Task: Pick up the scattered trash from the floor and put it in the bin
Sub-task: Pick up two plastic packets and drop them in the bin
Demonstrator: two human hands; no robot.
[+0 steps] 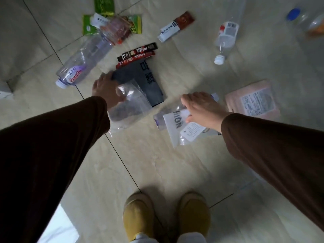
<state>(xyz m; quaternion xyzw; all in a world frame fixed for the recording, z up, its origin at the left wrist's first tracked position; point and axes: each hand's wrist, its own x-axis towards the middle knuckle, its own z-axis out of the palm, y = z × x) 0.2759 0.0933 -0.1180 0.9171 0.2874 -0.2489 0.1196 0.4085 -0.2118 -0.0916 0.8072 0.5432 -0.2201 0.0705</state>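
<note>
Trash lies scattered on a beige tiled floor. My left hand (pixel 105 90) is closed on a clear plastic bag (pixel 129 111) and rests at the left edge of a dark grey pouch (pixel 150 79) lying flat on the floor. My right hand (pixel 201 107) grips a white bag with black letters (pixel 175 127), pressed together with a clear crushed bottle (pixel 158 120) underneath it. Both arms wear dark brown sleeves. No bin is in view.
A Ganten bottle (pixel 75 69) lies at the left, red Nescafe sachets (pixel 138 53) above the pouch, green wrappers (pixel 112 23) at the top. A white-and-red sachet (pixel 175 27), a white-capped bottle (pixel 226 37), a blue-capped bottle (pixel 305 20) and a pink pack (pixel 252 100) lie to the right. My yellow slippers (pixel 166 216) are below.
</note>
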